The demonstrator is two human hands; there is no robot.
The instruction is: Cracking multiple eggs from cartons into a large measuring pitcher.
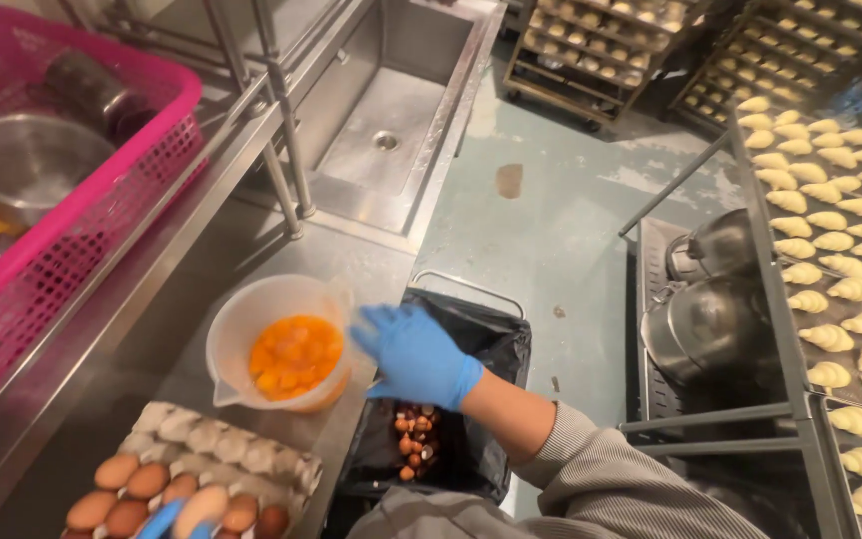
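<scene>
**Cracked eggs: jug, tray and bin seen from above**

I see a translucent plastic jug (276,339) standing on the steel surface (182,289); it holds a pool of orange yolks (294,356) filling its lower part. My right hand (413,354), in a blue glove, hovers at the jug's rim on the side toward the bin, its fingers (376,329) loosely spread and grasping nothing that I can make out. Just below that hand stands a bin lined with a black bag (486,349), and brown eggshell pieces (413,439) lie at its bottom.

Near the lower edge, a grey pulp egg tray (221,444) carries brown eggs (147,481) in its nearer rows, while the farther cups are bare. My left hand (174,519) is cut off by the frame; only blue fingertips show, touching a pale egg (202,507), and I cannot tell whether they are clenched on it.

At upper left, a pink basket (82,215) holds a steel bowl (32,160) and a dark, blurred item I cannot identify. A sink (381,130) lies beyond the jug. At right, racks carry trays of unbaked croissants (830,220) and two steel pots (710,319), partly hidden by the rack frame.
</scene>
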